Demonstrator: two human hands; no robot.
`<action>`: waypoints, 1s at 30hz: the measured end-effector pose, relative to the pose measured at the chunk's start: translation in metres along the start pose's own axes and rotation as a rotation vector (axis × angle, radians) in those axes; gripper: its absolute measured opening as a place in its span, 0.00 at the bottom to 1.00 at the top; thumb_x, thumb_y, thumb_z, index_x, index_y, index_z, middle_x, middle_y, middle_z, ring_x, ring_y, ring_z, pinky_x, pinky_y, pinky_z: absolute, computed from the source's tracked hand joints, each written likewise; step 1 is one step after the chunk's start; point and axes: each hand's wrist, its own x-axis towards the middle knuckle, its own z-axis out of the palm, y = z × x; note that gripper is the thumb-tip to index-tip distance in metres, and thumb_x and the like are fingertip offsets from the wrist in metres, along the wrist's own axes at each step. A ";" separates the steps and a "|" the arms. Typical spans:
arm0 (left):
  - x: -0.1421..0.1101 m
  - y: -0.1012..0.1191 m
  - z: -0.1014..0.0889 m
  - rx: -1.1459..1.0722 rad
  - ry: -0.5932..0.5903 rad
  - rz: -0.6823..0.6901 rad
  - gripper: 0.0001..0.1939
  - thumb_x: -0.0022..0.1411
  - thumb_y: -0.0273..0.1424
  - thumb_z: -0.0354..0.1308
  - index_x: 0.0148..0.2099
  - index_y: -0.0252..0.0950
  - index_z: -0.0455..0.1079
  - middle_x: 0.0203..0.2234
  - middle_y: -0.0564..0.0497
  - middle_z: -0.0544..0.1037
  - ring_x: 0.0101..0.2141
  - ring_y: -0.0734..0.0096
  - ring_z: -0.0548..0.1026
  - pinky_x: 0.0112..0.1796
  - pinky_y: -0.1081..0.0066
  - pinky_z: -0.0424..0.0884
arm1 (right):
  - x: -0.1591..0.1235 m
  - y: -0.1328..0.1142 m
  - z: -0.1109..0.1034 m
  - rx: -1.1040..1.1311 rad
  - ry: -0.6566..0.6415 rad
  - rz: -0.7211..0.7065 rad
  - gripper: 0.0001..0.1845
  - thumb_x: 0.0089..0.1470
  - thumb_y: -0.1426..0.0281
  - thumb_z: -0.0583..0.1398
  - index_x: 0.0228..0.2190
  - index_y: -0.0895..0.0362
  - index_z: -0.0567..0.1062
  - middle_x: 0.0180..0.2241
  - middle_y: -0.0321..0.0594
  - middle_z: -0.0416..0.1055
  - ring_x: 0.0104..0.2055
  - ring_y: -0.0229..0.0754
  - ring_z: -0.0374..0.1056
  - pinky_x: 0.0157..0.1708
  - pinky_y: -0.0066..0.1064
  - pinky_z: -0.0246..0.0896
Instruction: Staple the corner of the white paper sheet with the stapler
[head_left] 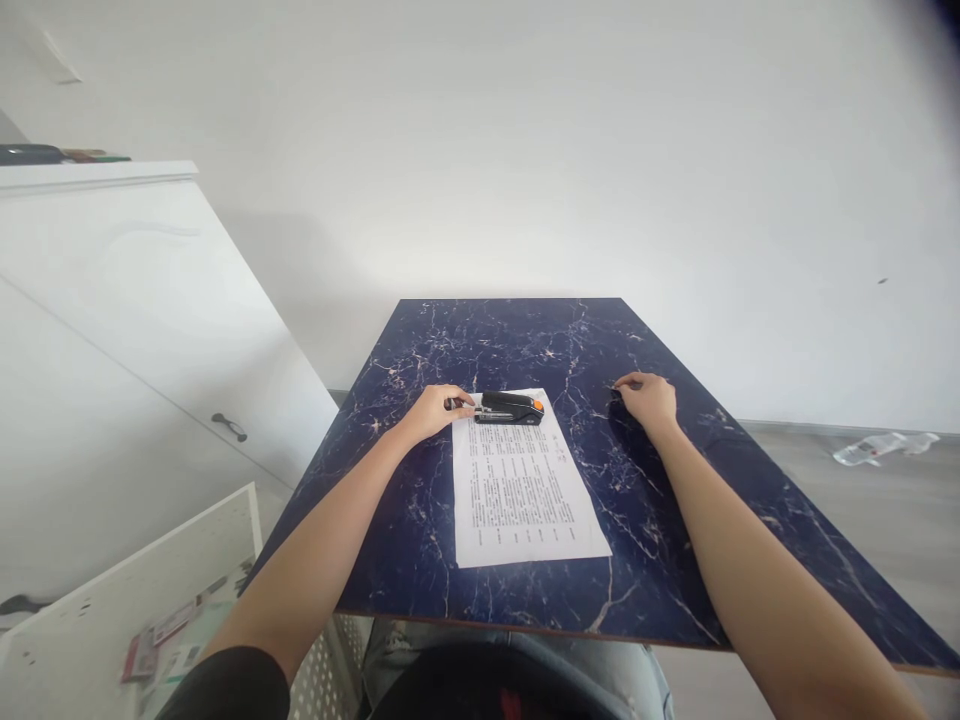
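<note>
A black stapler (510,408) with an orange patch at its right end lies across the top of a printed sheet of paper (517,490). My left hand (433,412) is closed on the stapler's left end, where a silvery metal part shows near the fingertips. Under the stapler the upper strip of the sheet is partly covered. Off to the right of the paper, my right hand (651,400) is held low over the tabletop, its fingers pinched together. Something tiny shows at those fingertips, too small to name.
The blue marbled table (510,340) has its far edge near a white wall (525,150). On the left stand a white cabinet (112,300) and an open white perforated bin (330,670) or drawer with papers inside. A clear plastic item (870,450) lies on the floor at right.
</note>
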 end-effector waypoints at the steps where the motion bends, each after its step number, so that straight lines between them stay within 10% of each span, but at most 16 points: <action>1: 0.000 0.001 -0.001 0.006 -0.006 0.002 0.10 0.61 0.37 0.69 0.43 0.38 0.82 0.35 0.49 0.82 0.34 0.67 0.77 0.38 0.68 0.68 | 0.000 0.000 0.000 -0.004 -0.005 0.001 0.15 0.44 0.70 0.58 0.29 0.55 0.86 0.30 0.44 0.80 0.33 0.48 0.74 0.42 0.37 0.69; 30: -0.005 -0.005 -0.016 0.084 -0.056 0.015 0.10 0.61 0.39 0.70 0.43 0.42 0.84 0.42 0.46 0.84 0.41 0.61 0.80 0.47 0.61 0.74 | -0.001 -0.001 -0.002 0.007 -0.027 0.002 0.15 0.45 0.70 0.58 0.30 0.55 0.85 0.33 0.44 0.81 0.36 0.50 0.75 0.45 0.38 0.68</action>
